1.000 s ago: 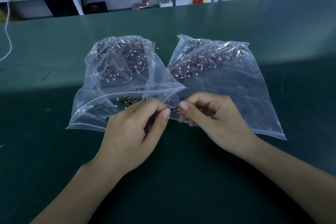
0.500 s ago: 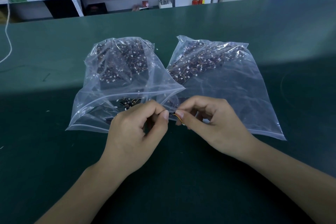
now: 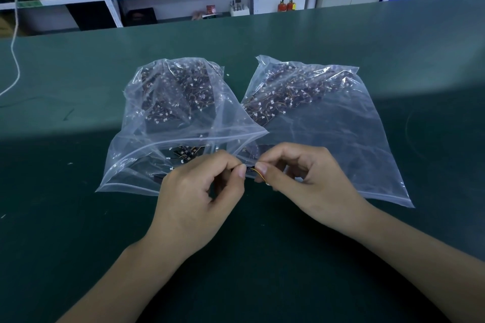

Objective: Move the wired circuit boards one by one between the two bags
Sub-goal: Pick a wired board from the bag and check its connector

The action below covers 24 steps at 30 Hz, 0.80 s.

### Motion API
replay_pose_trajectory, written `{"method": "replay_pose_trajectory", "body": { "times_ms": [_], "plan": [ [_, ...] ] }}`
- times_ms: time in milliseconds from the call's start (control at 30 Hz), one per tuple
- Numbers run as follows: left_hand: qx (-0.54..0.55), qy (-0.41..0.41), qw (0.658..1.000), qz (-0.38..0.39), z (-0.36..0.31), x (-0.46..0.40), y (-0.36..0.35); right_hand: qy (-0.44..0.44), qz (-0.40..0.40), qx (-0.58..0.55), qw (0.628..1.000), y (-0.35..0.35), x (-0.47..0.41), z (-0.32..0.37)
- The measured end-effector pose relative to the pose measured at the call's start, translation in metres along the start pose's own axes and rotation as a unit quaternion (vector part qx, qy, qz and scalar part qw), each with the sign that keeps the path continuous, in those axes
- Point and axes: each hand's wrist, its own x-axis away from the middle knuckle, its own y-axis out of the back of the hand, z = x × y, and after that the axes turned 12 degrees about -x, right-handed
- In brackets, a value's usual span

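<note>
Two clear zip bags lie side by side on the green table. The left bag (image 3: 147,160) and the right bag (image 3: 341,139) each hold several dark circuit boards with thin wires and white plugs. In front of the gap between the bag mouths, my left hand (image 3: 199,196) and my right hand (image 3: 307,181) meet fingertip to fingertip. Both pinch one small wired circuit board (image 3: 252,171); its dark body shows between my thumbs and its orange and yellow wires curl under my right thumb. Most of the board is hidden by my fingers.
The green table (image 3: 78,244) stretches wide around the bags. A white cable (image 3: 14,60) hangs at the far left. Shelving with boxes and blue bins stands behind the table's far edge.
Both hands have drifted slightly left and closer together, still pinching the same small board. The bags have not moved.
</note>
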Motion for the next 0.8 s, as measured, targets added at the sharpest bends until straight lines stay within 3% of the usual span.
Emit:
{"method": "replay_pose_trajectory", "body": {
  "times_ms": [800],
  "plan": [
    [-0.008,0.0,1.0,0.012,0.003,0.0006,0.0005,0.017,0.004,0.029,0.999,0.0008,-0.0016,-0.0056]
  ]
}}
